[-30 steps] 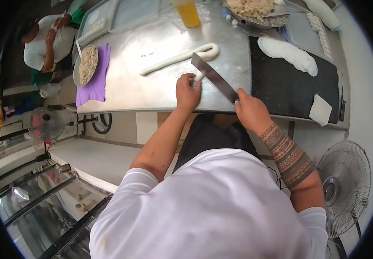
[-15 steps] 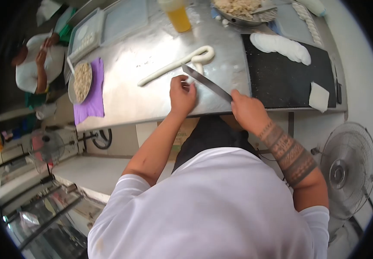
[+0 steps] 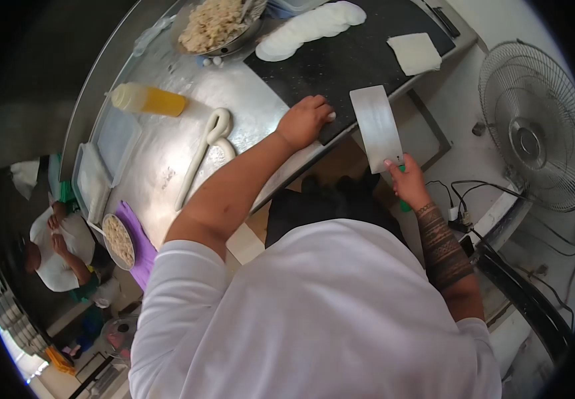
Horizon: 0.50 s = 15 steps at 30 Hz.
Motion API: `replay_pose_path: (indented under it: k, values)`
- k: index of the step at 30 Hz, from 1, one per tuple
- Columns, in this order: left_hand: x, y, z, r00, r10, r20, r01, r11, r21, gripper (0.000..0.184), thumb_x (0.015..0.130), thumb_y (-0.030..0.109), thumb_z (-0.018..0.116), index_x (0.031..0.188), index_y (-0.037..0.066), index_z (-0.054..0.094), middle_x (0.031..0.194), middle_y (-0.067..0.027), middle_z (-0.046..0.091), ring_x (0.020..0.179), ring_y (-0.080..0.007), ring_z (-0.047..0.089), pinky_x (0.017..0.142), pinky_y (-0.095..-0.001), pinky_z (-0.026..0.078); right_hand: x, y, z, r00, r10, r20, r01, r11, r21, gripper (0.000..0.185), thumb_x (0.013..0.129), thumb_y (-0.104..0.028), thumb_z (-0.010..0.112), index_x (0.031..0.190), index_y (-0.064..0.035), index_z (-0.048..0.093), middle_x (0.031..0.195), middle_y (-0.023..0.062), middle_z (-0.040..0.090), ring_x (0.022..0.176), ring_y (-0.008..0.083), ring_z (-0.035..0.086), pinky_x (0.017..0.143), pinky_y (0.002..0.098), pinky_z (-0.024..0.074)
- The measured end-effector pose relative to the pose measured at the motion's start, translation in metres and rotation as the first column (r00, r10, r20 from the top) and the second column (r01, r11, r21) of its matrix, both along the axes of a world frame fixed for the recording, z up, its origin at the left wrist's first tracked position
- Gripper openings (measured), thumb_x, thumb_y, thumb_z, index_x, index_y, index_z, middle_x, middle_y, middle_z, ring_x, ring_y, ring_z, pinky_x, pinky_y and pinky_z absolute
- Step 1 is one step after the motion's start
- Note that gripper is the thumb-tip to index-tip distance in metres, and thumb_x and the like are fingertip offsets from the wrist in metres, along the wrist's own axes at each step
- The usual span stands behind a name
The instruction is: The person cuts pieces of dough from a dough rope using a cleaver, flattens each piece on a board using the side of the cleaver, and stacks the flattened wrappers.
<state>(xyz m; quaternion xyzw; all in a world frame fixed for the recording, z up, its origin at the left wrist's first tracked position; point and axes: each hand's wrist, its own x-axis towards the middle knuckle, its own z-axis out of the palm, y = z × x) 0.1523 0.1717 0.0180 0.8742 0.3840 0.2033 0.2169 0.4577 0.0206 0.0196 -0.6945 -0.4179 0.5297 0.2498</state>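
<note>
My right hand [image 3: 407, 179] grips the green handle of a cleaver [image 3: 377, 126], its broad blade raised in front of the table edge. My left hand [image 3: 307, 122] is over the near left corner of a black board [image 3: 341, 60], fingers curled, with a small white piece of dough [image 3: 332, 116] showing at the fingertips. A long white dough rope [image 3: 195, 166], looped at its far end, lies on the metal table left of that hand. Overlapping round dough wrappers [image 3: 311, 30] lie in a row on the board.
A white folded square [image 3: 415, 54] lies at the board's right. Behind are a filling bowl [image 3: 214, 30] and a yellow squeeze bottle [image 3: 151, 100]. A second bowl [image 3: 119, 241] sits on purple cloth [image 3: 134, 233]. Another person [image 3: 64, 249] is at far left; a fan [image 3: 530, 133] stands right.
My left hand has moved right from the dough rope to the black board. The cleaver has swung off the dough, its blade now turned flat to view. The camera view has rotated.
</note>
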Motion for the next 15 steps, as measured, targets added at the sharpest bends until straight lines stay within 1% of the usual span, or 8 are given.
replay_pose_path:
  k: [3, 4, 5, 7, 9, 10, 12, 15]
  values:
    - [0.002, 0.001, 0.016, 0.973, -0.042, -0.227, 0.062, 0.995, 0.079, 0.018, 0.092, 0.016, 0.075, 0.108, 0.009, 0.078, 0.111, -0.0064, 0.070, 0.109, -0.0333, 0.063, 0.098, -0.0513, 0.049, 0.017, -0.003, 0.002, 0.999, 0.022, 0.026, -0.021, 0.999, -0.033, 0.038, 0.104, -0.035, 0.072, 0.117, -0.0001, 0.064, 0.077, 0.0046, 0.062, 0.052, 0.0119, 0.056, 0.048, 0.0316, 0.0467]
    - [0.008, 0.006, 0.034, 0.932, -0.066, -0.356, 0.061, 0.998, -0.026, 0.024, 0.091, 0.031, 0.077, 0.105, 0.012, 0.080, 0.135, -0.0095, 0.068, 0.133, -0.0382, 0.055, 0.114, -0.0597, 0.039, 0.024, 0.001, 0.004, 0.998, 0.038, 0.041, -0.036, 0.999, -0.038, 0.040, 0.104, -0.036, 0.073, 0.118, 0.0003, 0.064, 0.078, 0.0049, 0.063, 0.052, 0.0122, 0.056, 0.048, 0.0317, 0.0475]
    - [0.017, 0.009, 0.045, 0.943, -0.023, -0.332, 0.054, 0.995, 0.082, 0.034, 0.092, 0.038, 0.075, 0.114, 0.012, 0.078, 0.144, -0.0134, 0.061, 0.140, -0.0413, 0.049, 0.117, -0.0620, 0.034, 0.038, 0.007, -0.003, 0.974, 0.092, 0.206, -0.130, 0.976, 0.177, 0.042, 0.103, -0.038, 0.073, 0.119, 0.0005, 0.064, 0.079, 0.0050, 0.063, 0.053, 0.0124, 0.057, 0.049, 0.0318, 0.0482]
    - [0.040, 0.017, 0.056, 0.962, 0.058, -0.269, 0.024, 0.956, 0.294, 0.055, 0.093, 0.053, 0.072, 0.131, 0.013, 0.074, 0.162, -0.0213, 0.047, 0.153, -0.0474, 0.037, 0.124, -0.0666, 0.024, 0.063, 0.036, -0.010, 0.843, 0.075, 0.532, -0.389, 0.769, 0.507, 0.046, 0.103, -0.041, 0.074, 0.121, 0.0010, 0.064, 0.081, 0.0051, 0.064, 0.054, 0.0128, 0.058, 0.051, 0.0318, 0.0498]
    - [0.070, 0.025, 0.039, 0.979, 0.087, -0.182, -0.036, 0.963, 0.268, 0.084, 0.095, 0.070, 0.061, 0.158, 0.016, 0.053, 0.174, -0.0294, 0.022, 0.160, -0.0537, 0.020, 0.128, -0.0692, 0.012, 0.073, 0.074, 0.030, 0.918, 0.036, 0.396, -0.220, 0.876, 0.430, 0.044, 0.103, -0.041, 0.073, 0.117, 0.0004, 0.064, 0.079, 0.0054, 0.064, 0.055, 0.0125, 0.058, 0.052, 0.0310, 0.0496]
    - [0.079, 0.026, 0.016, 0.962, 0.098, -0.255, -0.034, 0.969, 0.246, 0.097, 0.096, 0.078, 0.053, 0.171, 0.021, 0.029, 0.174, -0.0323, 0.020, 0.159, -0.0561, 0.019, 0.128, -0.0693, 0.012, 0.073, 0.095, 0.066, 0.949, 0.000, 0.315, -0.131, 0.911, 0.392, 0.043, 0.104, -0.041, 0.073, 0.115, 0.0001, 0.063, 0.079, 0.0054, 0.063, 0.056, 0.0124, 0.059, 0.052, 0.0307, 0.0494]
    - [0.090, 0.022, -0.002, 0.956, 0.077, -0.283, -0.042, 0.991, 0.126, 0.099, 0.095, 0.083, 0.047, 0.172, 0.023, 0.029, 0.175, -0.0314, 0.016, 0.161, -0.0538, 0.015, 0.130, -0.0654, 0.012, 0.062, 0.135, 0.127, 0.992, -0.079, 0.101, 0.042, 0.944, 0.327, 0.041, 0.105, -0.040, 0.071, 0.113, -0.0006, 0.062, 0.077, 0.0048, 0.062, 0.056, 0.0121, 0.058, 0.051, 0.0303, 0.0489]
    - [0.101, 0.024, 0.004, 0.950, 0.039, -0.310, -0.006, 0.994, 0.106, 0.099, 0.095, 0.083, 0.047, 0.172, 0.023, 0.029, 0.175, -0.0310, 0.016, 0.162, -0.0519, 0.015, 0.131, -0.0633, 0.012, 0.064, 0.175, 0.102, 0.962, -0.211, -0.172, 0.272, 0.786, 0.556, 0.037, 0.107, -0.037, 0.068, 0.111, -0.0021, 0.059, 0.072, 0.0022, 0.057, 0.052, 0.0113, 0.055, 0.048, 0.0303, 0.0461]
